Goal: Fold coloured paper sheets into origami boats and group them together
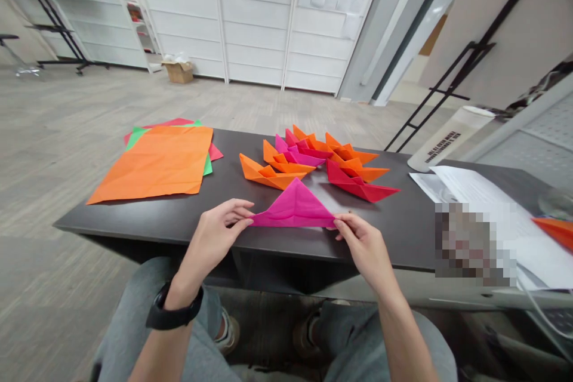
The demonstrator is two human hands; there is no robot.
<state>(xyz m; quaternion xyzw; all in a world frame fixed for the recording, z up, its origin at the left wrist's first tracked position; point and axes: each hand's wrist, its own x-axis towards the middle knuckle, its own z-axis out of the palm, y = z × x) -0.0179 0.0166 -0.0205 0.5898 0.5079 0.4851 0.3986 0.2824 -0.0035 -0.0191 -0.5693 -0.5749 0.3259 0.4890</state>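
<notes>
A magenta sheet of paper folded into a hat-like triangle (295,206) stands between my hands, its point up and away from me. My left hand (220,224) pinches its left corner between thumb and fingers. At the right corner, my right hand (360,239) has the same kind of pinch. Just beyond it sit several folded paper boats: an orange boat (271,175) at the left, a magenta boat (298,152) in the middle and a red boat (358,184) at the right.
On the dark table (224,191), a stack of square paper sheets (156,161), orange on top, lies at the left. A white cylinder with lettering (450,138), white papers (487,209) and a blurred-out patch (470,245) are at the right. An orange paper piece (557,231) shows at the right edge.
</notes>
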